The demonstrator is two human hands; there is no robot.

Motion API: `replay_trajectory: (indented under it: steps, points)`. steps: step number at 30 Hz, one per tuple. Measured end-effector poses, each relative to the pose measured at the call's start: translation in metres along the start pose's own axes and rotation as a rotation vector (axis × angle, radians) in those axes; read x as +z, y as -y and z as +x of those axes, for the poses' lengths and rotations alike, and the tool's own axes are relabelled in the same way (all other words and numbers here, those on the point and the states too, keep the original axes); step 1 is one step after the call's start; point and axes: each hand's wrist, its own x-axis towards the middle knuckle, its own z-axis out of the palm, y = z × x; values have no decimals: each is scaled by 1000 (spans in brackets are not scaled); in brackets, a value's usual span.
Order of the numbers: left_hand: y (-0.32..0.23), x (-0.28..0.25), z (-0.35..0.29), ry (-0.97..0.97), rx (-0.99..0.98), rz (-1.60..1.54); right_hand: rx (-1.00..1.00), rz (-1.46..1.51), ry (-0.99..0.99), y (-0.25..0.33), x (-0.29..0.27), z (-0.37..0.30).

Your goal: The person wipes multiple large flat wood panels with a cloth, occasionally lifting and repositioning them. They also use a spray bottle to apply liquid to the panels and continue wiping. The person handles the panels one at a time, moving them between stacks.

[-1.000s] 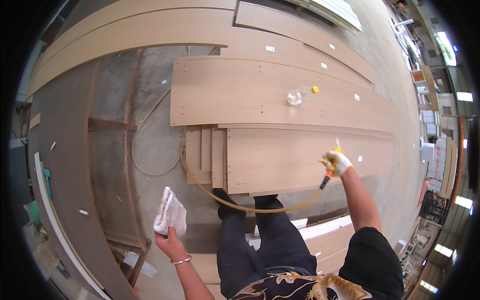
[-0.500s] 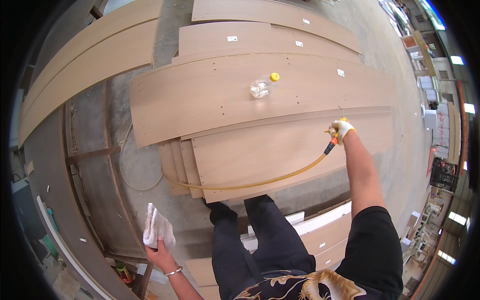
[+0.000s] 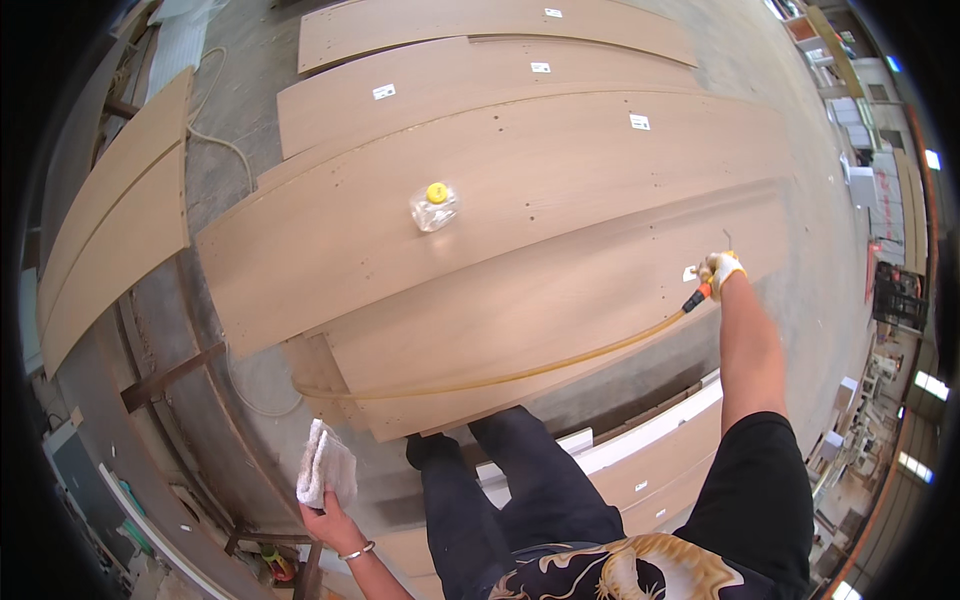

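My right hand point(image 3: 722, 274), in a white and yellow work glove, grips an air blow gun point(image 3: 705, 290) with a thin bent nozzle. A yellowish air hose point(image 3: 520, 374) runs from its orange and black coupling leftward over the wood panels. Beneath the gun lies a long light-brown panel point(image 3: 560, 300) with a white label near my glove. My bare left hand point(image 3: 330, 522), a bracelet at its wrist, pinches a folded white cloth point(image 3: 326, 468) at the lower left, away from the boards. A clear plastic jar point(image 3: 432, 212) with a yellow lid sits on the neighbouring panel point(image 3: 320, 270).
More labelled panels point(image 3: 440, 80) lie stacked on the concrete floor beyond. To the left are a rusty metal frame point(image 3: 170, 378) and other boards point(image 3: 110, 240). White-edged boards point(image 3: 640, 430) lie by my legs on the right.
My right hand has moved right and slightly nearer with the blow gun. The view has shifted, so the panels and jar appear farther left. My left hand still holds the cloth.
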Motion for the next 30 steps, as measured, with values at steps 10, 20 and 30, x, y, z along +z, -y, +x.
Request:
replay_trajectory:
  steps: [10,20,30]
  points:
    - [-18,23,-7,95,17,65,181,-230,56,-99,-36,7]
    - [3,-4,6,129,140,86,407,-204,166,-320,-52,-143]
    - [60,-87,21,57,-13,-110,296,-220,-117,-260,-132,-74]
